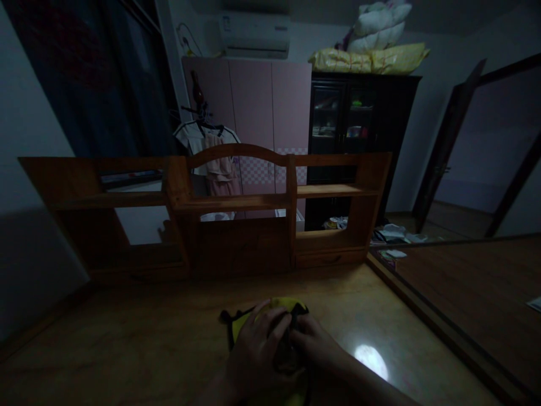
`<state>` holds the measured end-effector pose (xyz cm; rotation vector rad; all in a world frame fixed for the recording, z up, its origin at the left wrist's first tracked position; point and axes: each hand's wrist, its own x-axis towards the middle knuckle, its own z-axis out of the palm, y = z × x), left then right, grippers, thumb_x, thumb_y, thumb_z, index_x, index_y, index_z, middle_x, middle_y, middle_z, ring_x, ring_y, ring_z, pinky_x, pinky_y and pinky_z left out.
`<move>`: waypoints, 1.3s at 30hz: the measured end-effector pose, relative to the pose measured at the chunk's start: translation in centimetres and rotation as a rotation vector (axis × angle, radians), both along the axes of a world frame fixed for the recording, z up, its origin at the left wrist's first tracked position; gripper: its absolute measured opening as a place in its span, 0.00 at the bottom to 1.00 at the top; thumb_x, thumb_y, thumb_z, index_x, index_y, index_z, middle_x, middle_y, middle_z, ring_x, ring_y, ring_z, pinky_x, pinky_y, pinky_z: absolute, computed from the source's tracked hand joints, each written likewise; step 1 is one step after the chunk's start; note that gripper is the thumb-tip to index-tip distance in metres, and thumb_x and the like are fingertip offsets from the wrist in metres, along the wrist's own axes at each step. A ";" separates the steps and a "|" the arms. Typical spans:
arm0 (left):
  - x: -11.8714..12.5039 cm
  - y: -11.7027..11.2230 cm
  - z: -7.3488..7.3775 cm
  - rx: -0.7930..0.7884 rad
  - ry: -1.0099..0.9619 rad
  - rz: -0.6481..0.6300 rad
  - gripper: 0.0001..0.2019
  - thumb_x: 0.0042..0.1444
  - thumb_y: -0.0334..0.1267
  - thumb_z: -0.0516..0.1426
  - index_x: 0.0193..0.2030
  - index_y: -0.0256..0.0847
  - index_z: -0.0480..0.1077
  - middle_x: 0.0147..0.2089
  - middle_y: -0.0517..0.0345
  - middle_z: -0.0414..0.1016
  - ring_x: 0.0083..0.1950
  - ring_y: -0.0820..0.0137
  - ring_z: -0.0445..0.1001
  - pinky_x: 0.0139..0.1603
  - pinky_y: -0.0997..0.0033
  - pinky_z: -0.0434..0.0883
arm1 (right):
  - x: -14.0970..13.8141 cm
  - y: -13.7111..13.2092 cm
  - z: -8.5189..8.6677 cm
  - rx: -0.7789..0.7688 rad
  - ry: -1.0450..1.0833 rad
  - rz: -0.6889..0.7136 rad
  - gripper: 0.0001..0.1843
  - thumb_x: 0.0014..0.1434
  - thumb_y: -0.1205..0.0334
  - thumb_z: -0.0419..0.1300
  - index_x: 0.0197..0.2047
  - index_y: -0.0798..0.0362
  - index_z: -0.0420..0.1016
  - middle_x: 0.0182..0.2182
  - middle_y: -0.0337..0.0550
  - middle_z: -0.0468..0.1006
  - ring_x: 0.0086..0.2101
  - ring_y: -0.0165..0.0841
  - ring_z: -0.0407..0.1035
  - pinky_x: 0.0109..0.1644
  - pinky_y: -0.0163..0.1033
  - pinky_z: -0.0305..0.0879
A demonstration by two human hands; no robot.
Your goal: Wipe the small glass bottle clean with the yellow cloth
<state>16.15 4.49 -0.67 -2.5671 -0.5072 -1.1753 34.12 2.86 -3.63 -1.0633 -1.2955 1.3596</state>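
Observation:
A yellow item with black trim [257,313], soft like a small bag or cloth, lies on the wooden desk [147,338] near its front edge. My left hand [257,352] rests on top of it with fingers curled over its middle. My right hand [313,341] meets it from the right, fingers pinched on a dark part of the item between both hands. The dim light hides what that dark part is.
A wooden shelf unit [236,208] stands along the desk's back edge. Behind it are a pink wardrobe [262,107], hanging clothes [211,146], a dark cabinet [359,118] with bedding on top, and an open door [448,141] at the right.

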 end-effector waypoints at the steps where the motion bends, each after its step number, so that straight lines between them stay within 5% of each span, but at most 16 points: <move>1: 0.0 0.1 0.0 -0.011 -0.001 0.000 0.37 0.49 0.53 0.63 0.59 0.31 0.59 0.52 0.39 0.70 0.57 0.52 0.68 0.60 0.46 0.67 | 0.0 0.0 -0.2 -0.041 -0.033 -0.027 0.15 0.52 0.55 0.65 0.38 0.57 0.78 0.34 0.44 0.78 0.40 0.46 0.71 0.42 0.44 0.68; 6: -0.1 0.5 -0.1 -0.043 -0.023 0.007 0.41 0.47 0.57 0.63 0.59 0.30 0.58 0.50 0.39 0.72 0.54 0.53 0.72 0.57 0.50 0.69 | 0.1 0.0 0.2 -0.093 -0.133 -0.097 0.13 0.50 0.56 0.64 0.33 0.58 0.78 0.30 0.43 0.76 0.37 0.44 0.70 0.38 0.41 0.66; 10: -0.1 0.5 -0.1 -0.036 -0.010 0.012 0.40 0.48 0.57 0.62 0.60 0.32 0.58 0.51 0.39 0.73 0.54 0.53 0.73 0.56 0.50 0.70 | 0.1 -0.1 1.0 -0.009 -0.127 -0.054 0.14 0.50 0.62 0.62 0.40 0.57 0.78 0.36 0.45 0.78 0.42 0.45 0.70 0.46 0.45 0.66; 14: -0.1 0.6 -0.2 -0.045 -0.022 0.009 0.41 0.48 0.59 0.61 0.61 0.33 0.57 0.51 0.39 0.73 0.53 0.52 0.73 0.56 0.49 0.71 | 0.3 -0.4 1.4 0.068 0.072 0.057 0.36 0.50 0.69 0.60 0.63 0.48 0.62 0.47 0.41 0.75 0.47 0.41 0.69 0.53 0.45 0.64; 17: -0.1 0.6 -0.4 -0.059 -0.026 -0.008 0.42 0.47 0.59 0.62 0.61 0.32 0.57 0.51 0.38 0.73 0.54 0.51 0.73 0.57 0.48 0.70 | 0.7 -0.5 1.7 0.037 0.106 0.135 0.44 0.51 0.70 0.61 0.69 0.46 0.50 0.49 0.41 0.75 0.49 0.41 0.68 0.55 0.46 0.63; 24: -0.1 0.5 -0.4 -0.042 0.003 -0.028 0.42 0.47 0.59 0.62 0.60 0.30 0.58 0.51 0.38 0.73 0.53 0.52 0.73 0.57 0.49 0.70 | 0.9 -0.5 2.2 0.104 0.094 0.228 0.38 0.53 0.71 0.60 0.66 0.47 0.59 0.58 0.40 0.69 0.58 0.41 0.60 0.62 0.46 0.56; 29: -0.1 0.8 -0.7 -0.059 -0.009 0.020 0.38 0.50 0.53 0.64 0.61 0.33 0.57 0.56 0.38 0.68 0.58 0.51 0.69 0.58 0.48 0.69 | 0.4 -0.3 1.5 0.017 0.203 0.149 0.40 0.51 0.68 0.63 0.66 0.47 0.56 0.52 0.41 0.74 0.52 0.41 0.67 0.58 0.46 0.61; 39: -0.3 1.2 -2.1 -0.219 -0.059 0.058 0.34 0.59 0.39 0.60 0.68 0.39 0.49 0.64 0.40 0.59 0.66 0.53 0.60 0.62 0.48 0.65 | 1.0 0.2 2.8 0.057 0.206 0.073 0.23 0.55 0.58 0.64 0.55 0.49 0.73 0.51 0.43 0.75 0.54 0.45 0.65 0.61 0.50 0.56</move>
